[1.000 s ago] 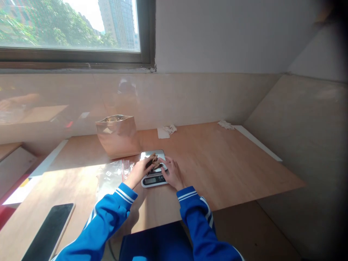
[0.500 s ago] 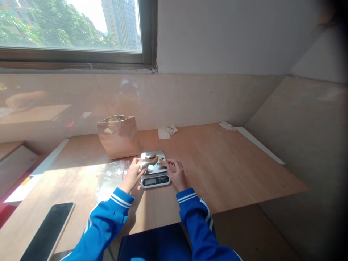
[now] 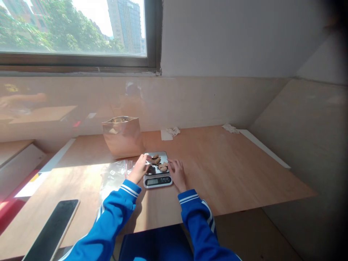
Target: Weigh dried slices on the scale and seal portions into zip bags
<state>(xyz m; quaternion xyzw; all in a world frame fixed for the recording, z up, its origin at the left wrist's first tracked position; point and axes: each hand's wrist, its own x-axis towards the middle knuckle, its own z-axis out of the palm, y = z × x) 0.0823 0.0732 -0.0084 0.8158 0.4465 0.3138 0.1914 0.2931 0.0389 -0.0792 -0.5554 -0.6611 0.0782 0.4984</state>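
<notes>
A kitchen scale (image 3: 158, 181) with a shiny steel plate stands on the wooden table in front of me. On its plate lie several brown, dried-looking pieces (image 3: 156, 159), with a lighter, flat piece (image 3: 163, 166) nearer the right side. My left hand (image 3: 139, 169) is at the plate's left edge, its fingers bent and apart beside the pieces, with nothing visible in them. At the right edge, my right hand (image 3: 177, 174) has its fingers loosely bent and apart, close to the lighter piece. The scale's readout is too small to read.
A standing brown foil-lined bag (image 3: 122, 139) is open behind the scale. A clear zip bag (image 3: 115, 177) lies flat to the left. The phone (image 3: 53, 230) rests at the near left. Crumpled tissue (image 3: 173, 131) and white paper (image 3: 166, 135) lie near the wall.
The lighter piece by my right fingers now lies on the plate, and those fingers have loosened. My left fingers have spread at the plate's edge. The whole view has shifted slightly.
</notes>
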